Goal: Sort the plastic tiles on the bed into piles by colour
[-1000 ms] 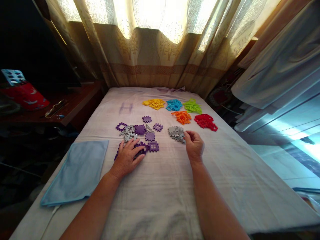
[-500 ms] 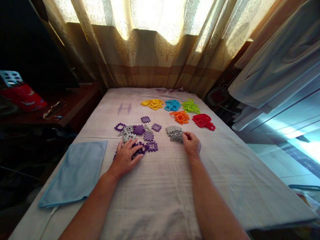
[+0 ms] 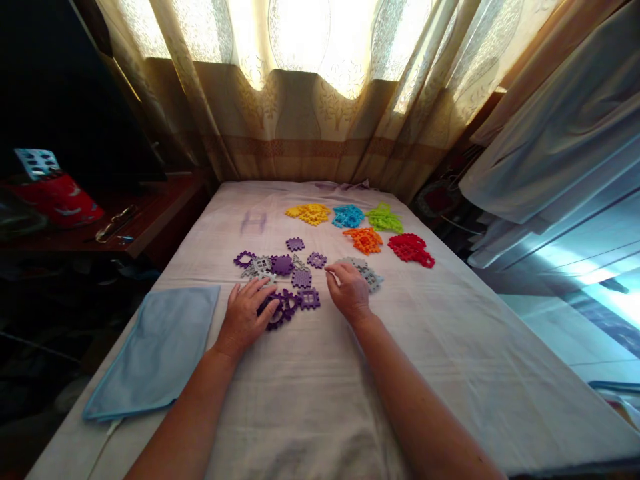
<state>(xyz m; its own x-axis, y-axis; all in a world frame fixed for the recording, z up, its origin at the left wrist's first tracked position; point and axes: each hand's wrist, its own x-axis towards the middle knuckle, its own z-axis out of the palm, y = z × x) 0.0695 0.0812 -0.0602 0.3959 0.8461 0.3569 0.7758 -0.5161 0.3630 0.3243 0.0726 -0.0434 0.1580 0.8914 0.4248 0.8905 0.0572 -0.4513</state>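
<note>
My left hand (image 3: 247, 312) rests with its fingers spread on the near left edge of a loose group of purple and grey interlocking plastic tiles. Partly under its thumb and fingertips are dark purple tiles (image 3: 286, 305). A purple window-shaped tile (image 3: 309, 299) lies just right of them, and grey tiles (image 3: 261, 265) sit beyond the fingers. My right hand (image 3: 349, 291) is between this group and a pile of grey tiles (image 3: 373, 278), partly hiding that pile. Its thumb and fingers are slightly apart, with nothing visible between them. A purple frame tile (image 3: 317, 260) lies near its fingertips.
Farther back are piles of yellow (image 3: 309, 213), blue (image 3: 349, 216), lime green (image 3: 384, 218), orange (image 3: 364, 240) and red pieces (image 3: 411, 249). A light blue cloth pad (image 3: 155, 350) with a white cord lies at the left. Curtains (image 3: 310, 127) hang behind the sheet-covered surface (image 3: 310, 393).
My right hand has moved left from the right side of the grey pile toward the purple tiles, its fingers loosening. The grey pile reaches farther right. My left hand has shifted slightly left, uncovering more dark purple tiles.
</note>
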